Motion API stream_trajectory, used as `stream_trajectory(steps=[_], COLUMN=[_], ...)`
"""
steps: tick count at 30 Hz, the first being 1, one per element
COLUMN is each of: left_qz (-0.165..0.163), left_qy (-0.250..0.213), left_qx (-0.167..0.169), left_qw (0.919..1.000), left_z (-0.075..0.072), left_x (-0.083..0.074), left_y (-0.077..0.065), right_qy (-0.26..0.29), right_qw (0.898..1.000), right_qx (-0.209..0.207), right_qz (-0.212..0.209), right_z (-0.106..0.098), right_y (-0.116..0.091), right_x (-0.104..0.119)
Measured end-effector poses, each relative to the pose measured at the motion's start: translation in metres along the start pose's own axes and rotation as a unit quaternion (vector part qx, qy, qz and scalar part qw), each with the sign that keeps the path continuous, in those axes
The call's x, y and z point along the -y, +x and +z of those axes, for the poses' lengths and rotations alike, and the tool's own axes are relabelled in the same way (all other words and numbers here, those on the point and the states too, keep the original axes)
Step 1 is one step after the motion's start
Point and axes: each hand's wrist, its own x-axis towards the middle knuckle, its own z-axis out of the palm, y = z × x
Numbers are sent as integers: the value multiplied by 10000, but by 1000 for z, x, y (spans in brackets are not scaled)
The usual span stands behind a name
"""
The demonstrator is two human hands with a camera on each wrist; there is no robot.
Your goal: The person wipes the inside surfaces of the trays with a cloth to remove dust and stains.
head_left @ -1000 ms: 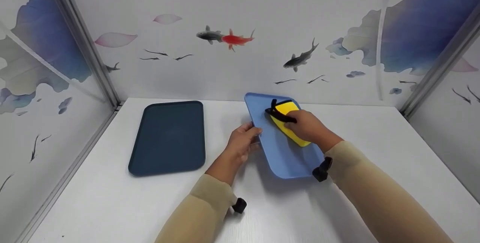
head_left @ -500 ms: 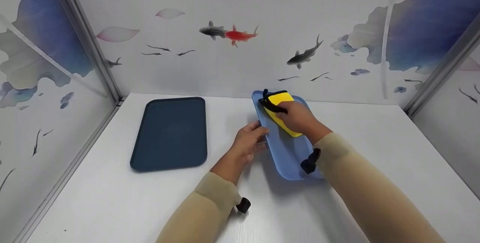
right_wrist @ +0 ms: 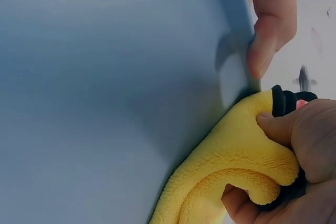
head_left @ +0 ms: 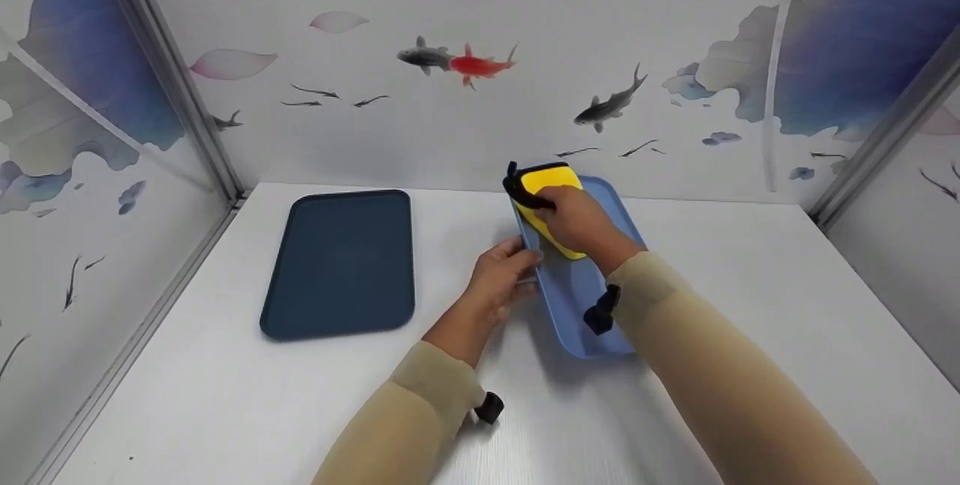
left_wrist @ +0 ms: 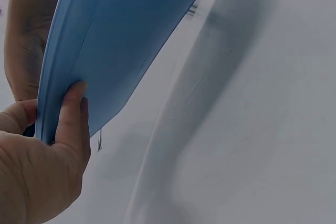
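Observation:
A light blue tray (head_left: 581,312) is held tilted up off the white table by my left hand (head_left: 499,275). That hand pinches its left rim, thumb on the inner side and fingers spread on the underside (left_wrist: 121,35), as the left wrist view shows. My right hand (head_left: 581,219) grips a folded yellow cloth (head_left: 553,179) with black edging, plush in the right wrist view, where the cloth (right_wrist: 231,140) lies against the tray's inner face beside the rim. In the head view it covers the tray's far left corner.
A dark blue tray (head_left: 341,267) lies flat on the white table (head_left: 225,402) at the left. Behind the table stands a white wall (head_left: 465,140) printed with fish and petals. Metal posts (head_left: 180,73) mark the corners, and side panels flank the table.
My right hand has slid the yellow cloth across the tray toward its far left corner. The left hand keeps its pinch on the rim, and the tray has tilted slightly.

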Motion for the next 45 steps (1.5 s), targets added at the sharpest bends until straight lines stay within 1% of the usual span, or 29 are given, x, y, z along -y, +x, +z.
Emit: stream_trajectory(steps=[5, 9, 14, 19, 24, 28, 31, 34, 39, 42, 45], left_qz=[138, 197, 117, 77, 92, 114, 117, 132, 161, 177, 189], left_qy=[-92, -217, -212, -237, -221, -196, -137, -45, 83, 123, 210], left_qx=[101, 117, 54, 88, 122, 122, 168, 242, 347, 377, 398], left_qw=[9998, 9995, 9997, 9996, 9996, 9997, 9997, 9996, 9992, 9991, 9988], left_z=[-1, -1, -1, -1, -1, 0, 1, 1, 4, 7, 9], left_x=[-2, -3, -3, -3, -1, -1, 0, 0, -1, -1, 0], left_y=[-1, -2, -2, -1, -1, -2, -4, -6, -8, -10, -10], right_qy=[3, -37, -54, 2, 201, 287, 292, 210, 166, 366, 609], right_qw=[10000, 9998, 9992, 9978, 9954, 9931, 9930, 9956, 9978, 9968, 9953], right_qx=[-94, -158, -137, -97, -49, -52, -49, -108, -400, -495, -481], right_qz=[1, 90, 382, 657, 938, 1140, 1147, 908, 508, 512, 581], right_z=[-4, -9, -15, -21, -27, -29, -28, -26, -22, -21, -18], right_y=[2, 2, -1, -3, -2, 0, 0, -1, 1, 3, 4], right_x=[-7, -19, -41, -63, -73, -74, -72, -69, -59, -51, -41])
